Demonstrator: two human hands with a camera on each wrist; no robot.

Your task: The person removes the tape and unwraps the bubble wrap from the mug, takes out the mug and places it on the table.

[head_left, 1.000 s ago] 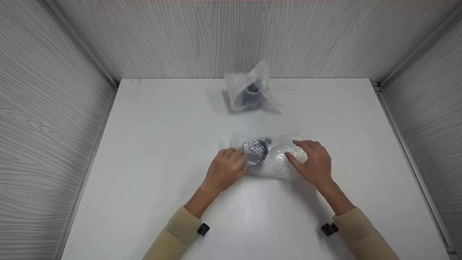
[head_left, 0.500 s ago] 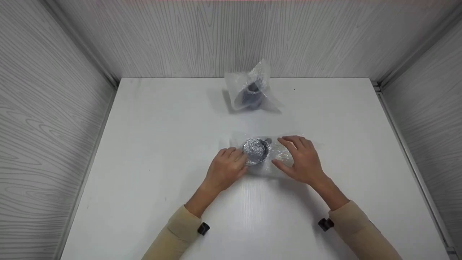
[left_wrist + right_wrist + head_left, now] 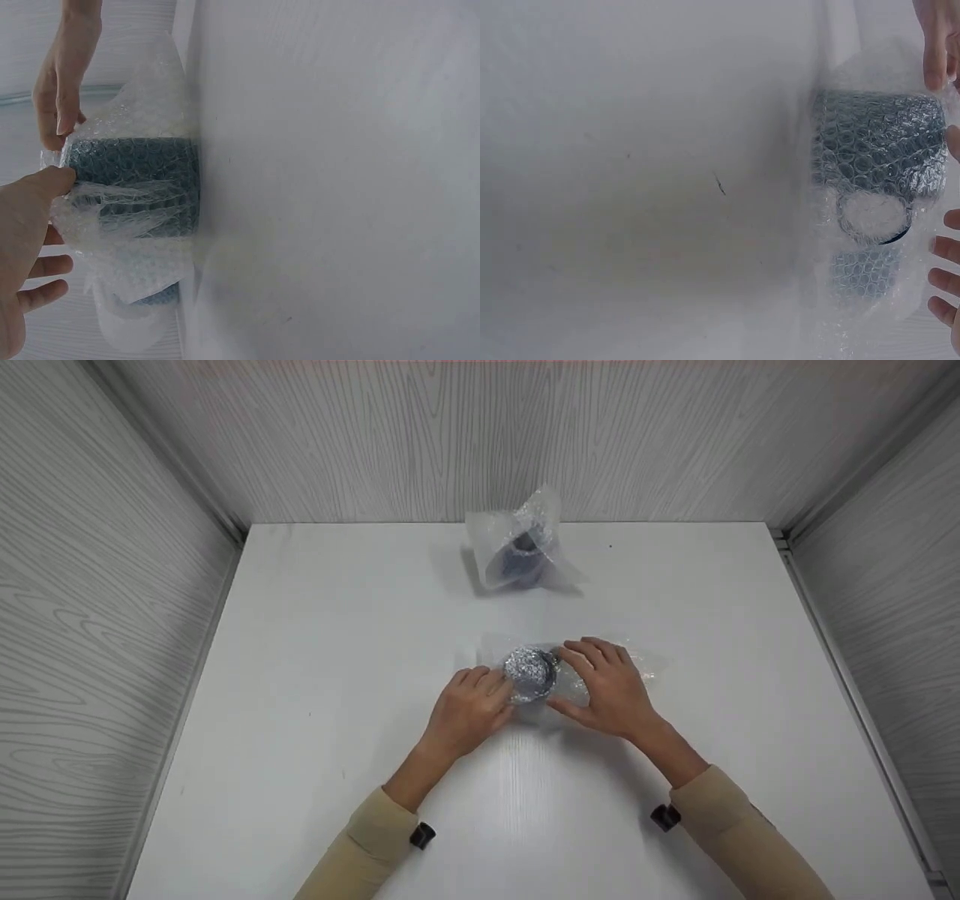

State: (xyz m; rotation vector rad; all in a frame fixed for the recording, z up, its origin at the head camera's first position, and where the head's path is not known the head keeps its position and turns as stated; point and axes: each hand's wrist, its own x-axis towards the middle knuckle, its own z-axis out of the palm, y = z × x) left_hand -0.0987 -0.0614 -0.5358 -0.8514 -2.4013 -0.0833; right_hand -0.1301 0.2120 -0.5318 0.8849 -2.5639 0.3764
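Observation:
A dark mug (image 3: 531, 679) stands upright inside bubble wrap (image 3: 641, 666) at the middle of the table; its ring handle shows through the plastic in the right wrist view. My left hand (image 3: 466, 709) holds the wrapped mug at its left side, thumb near the rim. On the other side, my right hand (image 3: 613, 690) hovers over the loose wrap, thumb and fingers spread around the mug's right side. In the right wrist view my right hand's fingers (image 3: 946, 281) are apart from one another, and whether they touch the wrap I cannot tell.
Farther back stands another bubble-wrapped bundle (image 3: 523, 561) with a dark blue thing inside, its wrap peaking upward. Grey wood-grain panels (image 3: 360, 442) enclose the white table (image 3: 315, 660) at the back and both sides.
My right hand has moved left over the loose wrap, up to the mug's right side. The left hand and the mug have stayed in place.

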